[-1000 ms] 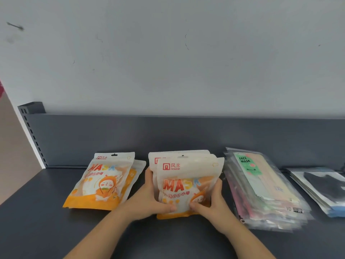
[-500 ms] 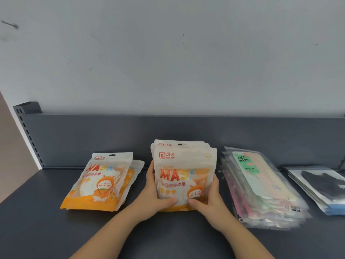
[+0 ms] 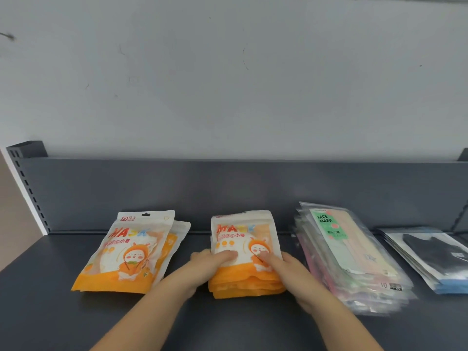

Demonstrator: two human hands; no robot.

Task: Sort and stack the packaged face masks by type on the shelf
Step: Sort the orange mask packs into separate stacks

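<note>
Dark shelf (image 3: 45, 315), orange mask-pack stack (image 3: 244, 236) lying flat.
Left hand (image 3: 211, 264) and right hand (image 3: 287, 271) grip its sides, seemingly squaring it; next needs clean release.

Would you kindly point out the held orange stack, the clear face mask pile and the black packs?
orange stack (image 3: 247, 236): head view, printed front of the top pack.
clear pile (image 3: 325, 222): head view, green label of the top pack.
black packs (image 3: 430, 250): head view, dark mask inside the top pack.
</note>
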